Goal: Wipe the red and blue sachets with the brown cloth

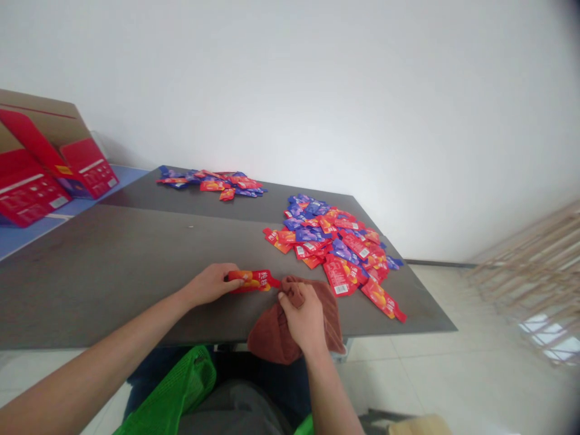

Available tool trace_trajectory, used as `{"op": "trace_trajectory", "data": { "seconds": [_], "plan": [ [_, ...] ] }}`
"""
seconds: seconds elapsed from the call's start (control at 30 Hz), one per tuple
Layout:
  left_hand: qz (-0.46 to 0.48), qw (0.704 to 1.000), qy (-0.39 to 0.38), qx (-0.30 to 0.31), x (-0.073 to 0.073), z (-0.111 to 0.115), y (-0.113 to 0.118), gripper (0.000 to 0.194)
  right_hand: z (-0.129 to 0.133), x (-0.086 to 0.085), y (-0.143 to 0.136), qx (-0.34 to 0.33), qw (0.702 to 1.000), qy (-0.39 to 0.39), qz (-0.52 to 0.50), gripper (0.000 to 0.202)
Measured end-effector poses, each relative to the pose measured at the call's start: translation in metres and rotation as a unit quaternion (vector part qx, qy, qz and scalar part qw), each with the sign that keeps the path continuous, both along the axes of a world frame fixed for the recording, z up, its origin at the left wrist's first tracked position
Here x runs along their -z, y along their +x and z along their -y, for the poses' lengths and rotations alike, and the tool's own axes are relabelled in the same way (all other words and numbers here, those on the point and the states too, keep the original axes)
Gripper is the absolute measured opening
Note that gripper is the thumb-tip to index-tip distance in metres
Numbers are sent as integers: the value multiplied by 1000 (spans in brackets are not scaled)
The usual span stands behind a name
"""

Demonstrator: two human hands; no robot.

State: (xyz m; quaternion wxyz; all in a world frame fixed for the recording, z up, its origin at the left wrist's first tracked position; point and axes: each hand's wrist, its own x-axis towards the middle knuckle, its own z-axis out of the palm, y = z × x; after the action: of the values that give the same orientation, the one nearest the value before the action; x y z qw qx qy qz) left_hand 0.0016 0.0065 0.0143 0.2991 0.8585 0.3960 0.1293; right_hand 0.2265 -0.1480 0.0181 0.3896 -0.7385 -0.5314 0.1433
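Note:
A red pouch with orange fruit print (256, 280) lies level above the grey table's near edge, its narrow spout end pointing right. My left hand (214, 284) pinches the pouch's left end between thumb and fingers. In my right hand (304, 314) is a bunched brown cloth (276, 332), gripped near the pouch's spout, and part of it hangs over the table edge. The cloth covers the tip of the spout. Right of the cloth is a large heap of red and purple pouches (344, 238).
A smaller pile of red and purple pouches (217, 181) lies at the table's far side. Open red cardboard boxes (90, 166) stand at the left on a blue surface (129, 175). The grey table (136, 260) ends at a white wall. Wooden slats (534, 266) stand at the right.

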Motion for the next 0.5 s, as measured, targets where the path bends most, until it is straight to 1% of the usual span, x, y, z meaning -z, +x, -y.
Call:
{"op": "trace_trajectory", "data": {
  "seconds": [0.07, 0.13, 0.17, 0.23, 0.3, 0.33, 0.37, 0.43, 0.5],
  "plan": [
    [21, 1000, 1, -4, 0, 3, -2, 36, -7, -8, -5, 7, 999, 44, 10, 10],
    [40, 999, -8, -4, 0, 4, -4, 37, -16, -15, -18, -9, 995, 89, 47, 17],
    [47, 999, -17, 1, 0, 5, -5, 36, -22, -18, -27, -36, 991, 107, 74, 20],
    [60, 998, -30, 15, 1, 4, -5, 32, -36, -19, -45, -116, 976, 119, 139, 20],
    [65, 997, -26, 26, 2, 4, -4, 26, -51, -15, -57, -187, 956, 95, 203, 16],
    [62, 998, -13, 25, 2, 4, -3, 24, -59, -13, -59, -202, 950, 74, 227, 18],
    [55, 998, 3, 22, 2, 4, -2, 24, -66, -10, -58, -204, 946, 50, 245, 21],
    [35, 999, 34, 18, 0, 4, 0, 29, -79, -7, -46, -175, 947, -7, 268, 26],
    [23, 999, 44, 22, -2, 5, 1, 37, -86, -9, -25, -121, 948, -77, 285, 28]
  ]
}}
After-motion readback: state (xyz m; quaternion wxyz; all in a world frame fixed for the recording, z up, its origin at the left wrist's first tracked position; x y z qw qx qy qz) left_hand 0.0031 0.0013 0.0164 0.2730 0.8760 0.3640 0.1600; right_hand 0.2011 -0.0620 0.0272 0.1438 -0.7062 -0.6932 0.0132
